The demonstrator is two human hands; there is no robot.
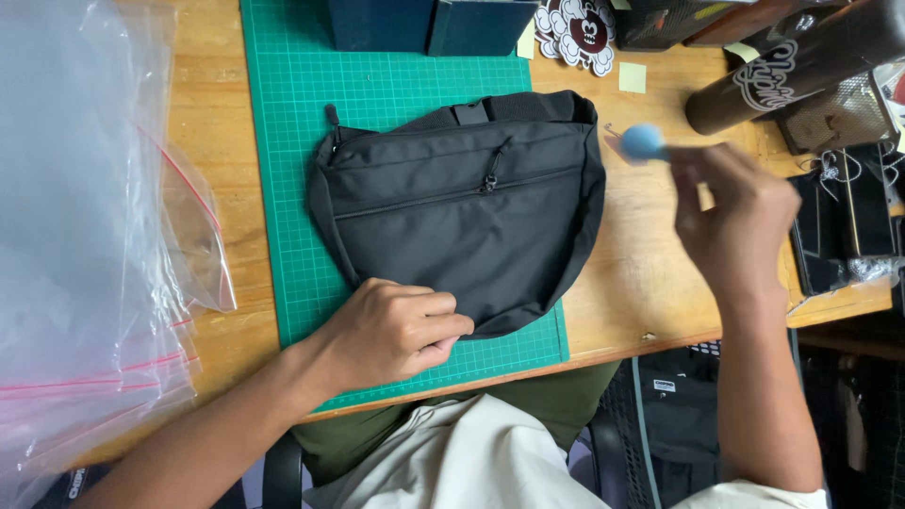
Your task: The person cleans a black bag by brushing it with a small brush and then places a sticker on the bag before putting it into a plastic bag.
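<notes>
Far left, a stack of clear plastic zip bags [85,236] with red seal lines spills over the wooden desk [650,273]. Next, the green cutting mat [292,141], and on it lies the black sling bag [462,207], flat, zippers up, its right end hanging off the mat onto bare wood. The left hand [396,330] sits at the bag's near edge, fingers curled together and pinching the fabric hem against the mat. That bag looks soft and floppy, light nylon that will fold rather than hold shape; the bound edge, where the hand is now, or the strap buckle at the top seems the surest place to grip. Behind it stand two dark boxes [429,24] and a cartoon sticker [577,33]. Moving right, the right hand [731,212] hovers above the desk, fingers closed around a small tool with a blurred round blue end [643,141]. Far right, a dark cylinder [801,66] with white lettering lies among clutter.
</notes>
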